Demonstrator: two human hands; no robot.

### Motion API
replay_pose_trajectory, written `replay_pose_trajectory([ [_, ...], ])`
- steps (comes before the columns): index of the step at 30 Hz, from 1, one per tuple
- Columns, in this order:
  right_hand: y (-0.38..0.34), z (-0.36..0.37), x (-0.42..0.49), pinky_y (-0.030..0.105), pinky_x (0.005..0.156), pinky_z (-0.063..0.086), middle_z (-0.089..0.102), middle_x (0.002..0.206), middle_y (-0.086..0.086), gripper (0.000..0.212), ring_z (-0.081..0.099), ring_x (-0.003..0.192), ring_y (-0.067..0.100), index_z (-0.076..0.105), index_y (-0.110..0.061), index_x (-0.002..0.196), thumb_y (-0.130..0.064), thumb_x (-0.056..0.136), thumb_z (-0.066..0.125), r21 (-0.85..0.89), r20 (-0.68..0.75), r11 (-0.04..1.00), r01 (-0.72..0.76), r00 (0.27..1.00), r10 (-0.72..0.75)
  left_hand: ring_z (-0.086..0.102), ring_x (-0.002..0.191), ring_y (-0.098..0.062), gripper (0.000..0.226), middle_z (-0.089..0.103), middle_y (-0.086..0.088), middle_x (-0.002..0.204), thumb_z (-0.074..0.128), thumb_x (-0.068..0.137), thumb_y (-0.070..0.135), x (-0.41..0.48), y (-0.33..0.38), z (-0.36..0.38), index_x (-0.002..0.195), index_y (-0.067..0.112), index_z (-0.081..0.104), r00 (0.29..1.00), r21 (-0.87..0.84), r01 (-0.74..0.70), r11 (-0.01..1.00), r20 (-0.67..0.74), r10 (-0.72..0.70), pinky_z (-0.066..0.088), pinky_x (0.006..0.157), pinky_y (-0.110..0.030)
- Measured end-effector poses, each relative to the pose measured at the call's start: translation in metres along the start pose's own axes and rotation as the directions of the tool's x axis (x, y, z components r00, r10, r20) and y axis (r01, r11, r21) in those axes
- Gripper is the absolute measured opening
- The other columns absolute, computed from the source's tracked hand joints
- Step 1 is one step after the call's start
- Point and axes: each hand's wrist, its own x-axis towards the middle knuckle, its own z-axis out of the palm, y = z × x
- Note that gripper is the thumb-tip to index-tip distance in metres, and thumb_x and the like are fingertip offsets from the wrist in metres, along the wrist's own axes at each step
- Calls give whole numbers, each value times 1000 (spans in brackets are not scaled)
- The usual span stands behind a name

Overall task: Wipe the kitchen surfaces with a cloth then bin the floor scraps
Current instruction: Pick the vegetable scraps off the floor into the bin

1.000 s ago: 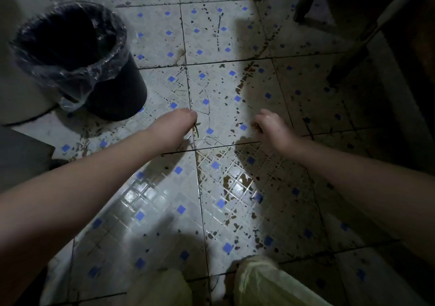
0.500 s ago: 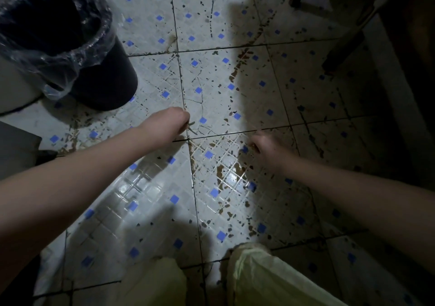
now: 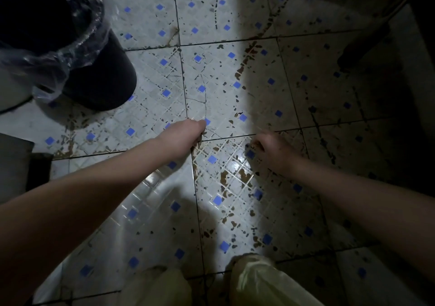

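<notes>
Both the left hand (image 3: 182, 138) and right hand (image 3: 274, 151) are curled shut near the tiled floor (image 3: 150, 202), contents hidden, so small scraps could slip loose before reaching the lined bin (image 3: 70, 53) beyond.

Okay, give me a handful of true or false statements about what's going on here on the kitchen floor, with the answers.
1. The bin stands ahead and to the left of the left hand. True.
2. The bin has no liner. False: a clear plastic bag is folded over its rim.
3. Both hands are reaching down toward the tiled floor. True; the right hand is curled close to the tiles.
4. The floor is spotless. False: brown stains and dark specks are scattered across it.
5. The left hand is over the bin's opening. False: it is low by the floor, apart from the bin.
</notes>
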Motion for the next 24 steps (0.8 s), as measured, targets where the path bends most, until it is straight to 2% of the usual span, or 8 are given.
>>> replay_pose_trajectory([
  [2,-2,0,3,37,64,43,49,84,11,15,50,74,27,52,-3,76,6,84,45,21,-29,1000,23,999,-22,49,62,-25,28,53,-9,77,50,78,-8,0,0,-4,89,14,36,1000,18,1,1000,-20,0,32,50,-30],
  [5,-5,-2,8,41,68,46,53,90,13,12,52,78,27,57,0,81,5,87,48,32,-75,998,46,996,-43,45,63,-25,23,54,-9,77,51,78,-5,0,-1,-11,89,11,40,997,52,-9,999,-77,13,29,51,-30],
  [8,-12,-5,13,44,74,51,55,95,13,14,54,83,25,60,0,88,7,87,49,37,-109,997,67,992,-63,48,74,-28,12,58,-12,91,48,87,2,0,-5,-17,98,7,51,991,92,-11,996,-133,24,34,59,-34],
  [12,-20,-10,21,41,81,52,56,103,12,19,57,91,24,63,0,97,9,87,51,26,-138,999,48,990,-44,56,89,-30,16,59,-12,101,50,89,7,-4,-13,-19,104,6,59,990,65,-23,998,-137,31,48,72,-41],
  [15,-23,-10,26,37,85,52,57,108,11,24,57,96,24,63,-1,103,11,85,52,-3,-134,1000,25,991,-26,56,83,-28,12,60,-10,94,53,88,5,-8,-19,-15,95,7,62,991,12,-16,1000,-131,18,49,70,-40],
  [18,-25,-7,27,38,83,53,57,107,10,21,58,94,23,64,-2,100,8,86,52,-17,-128,999,29,991,-31,57,79,-24,8,61,-6,91,55,90,10,-13,-12,-6,90,10,63,996,-29,-8,1000,-95,5,50,69,-37],
  [21,-24,-3,27,37,79,55,57,105,9,18,58,89,22,64,-3,97,6,87,53,-24,-118,999,24,993,-27,55,74,-18,10,60,-3,85,53,91,12,-20,10,8,83,14,60,997,-95,-55,994,-54,50,51,69,-35],
  [24,-18,0,25,34,78,54,57,105,8,21,58,89,21,64,-3,101,7,85,54,-15,-113,999,30,993,-32,54,77,-21,13,58,-5,86,48,92,8,-16,26,15,85,14,58,993,-88,-115,989,-44,112,50,72,-38],
])
